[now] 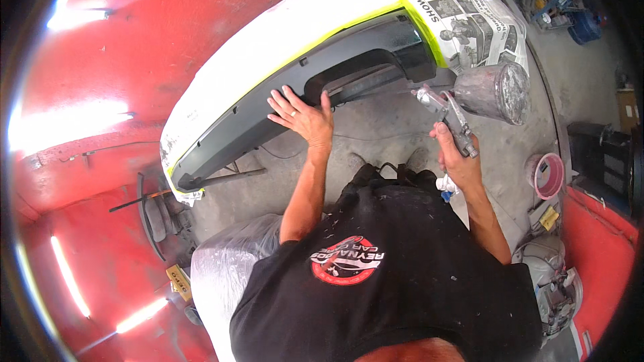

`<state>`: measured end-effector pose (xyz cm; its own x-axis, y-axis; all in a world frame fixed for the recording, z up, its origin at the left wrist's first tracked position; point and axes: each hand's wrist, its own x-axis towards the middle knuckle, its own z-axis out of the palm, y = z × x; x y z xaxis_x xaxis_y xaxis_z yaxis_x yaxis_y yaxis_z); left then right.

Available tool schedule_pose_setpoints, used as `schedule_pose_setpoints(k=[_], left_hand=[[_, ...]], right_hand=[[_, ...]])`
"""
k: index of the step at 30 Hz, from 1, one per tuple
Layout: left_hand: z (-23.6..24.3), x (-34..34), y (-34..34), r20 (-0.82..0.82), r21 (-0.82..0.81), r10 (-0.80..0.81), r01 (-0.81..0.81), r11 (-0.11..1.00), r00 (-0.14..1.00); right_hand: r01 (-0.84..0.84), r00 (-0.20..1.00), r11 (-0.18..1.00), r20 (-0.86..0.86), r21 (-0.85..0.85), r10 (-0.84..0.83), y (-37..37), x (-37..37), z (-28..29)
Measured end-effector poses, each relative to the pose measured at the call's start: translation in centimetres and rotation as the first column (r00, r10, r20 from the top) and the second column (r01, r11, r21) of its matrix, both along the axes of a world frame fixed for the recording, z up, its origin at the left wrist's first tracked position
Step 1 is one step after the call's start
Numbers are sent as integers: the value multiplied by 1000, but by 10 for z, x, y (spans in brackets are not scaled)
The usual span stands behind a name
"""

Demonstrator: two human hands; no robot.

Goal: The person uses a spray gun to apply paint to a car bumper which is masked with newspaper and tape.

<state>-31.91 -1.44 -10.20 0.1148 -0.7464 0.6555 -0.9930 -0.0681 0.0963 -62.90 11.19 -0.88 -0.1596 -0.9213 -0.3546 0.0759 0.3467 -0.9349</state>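
Note:
My left hand lies flat with its fingers spread on a dark grey bumper panel, just left of a dark cut-out in it. My right hand is wrapped round the handle of a metal spray gun. The gun's large paint-smeared cup sticks out to the right, and its nozzle points left toward the panel's right end. Bright yellow masking tape borders the panel. Beyond the tape, newspaper sheets cover the part, looking washed out white on the left.
Red walls with bright tube lights stand at left. A plastic-wrapped object is close by my left arm. On the concrete floor at right are a pink ring-shaped container and a dark grille-like part. Clutter and a blue bucket sit far right.

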Motion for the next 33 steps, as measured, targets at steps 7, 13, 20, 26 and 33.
schedule_pose_setpoints(k=[7, 13, 20, 26, 33], left_hand=[[-59, 24, -8, 155, -135, -127, 149, 980, 980], [-50, 23, -4, 138, -83, -133, 145, 986, 981], [-10, 19, 4, 22, -89, -134, 136, 987, 991], [32, 23, -16, 53, -239, -277, 282, 929, 959], [82, 16, -35, 123, 248, -481, 443, 862, 868]], right_hand=[[-76, 983, 997, -171, -28, 70, 7, -7, 2], [-61, 980, 997, -194, -37, 53, 7, -8, 2], [-48, 993, 998, -109, -50, 43, 11, -9, 0], [29, 993, 990, -108, -137, -45, 22, -11, -4], [67, 992, 993, -99, -100, -77, 26, -19, -1]])
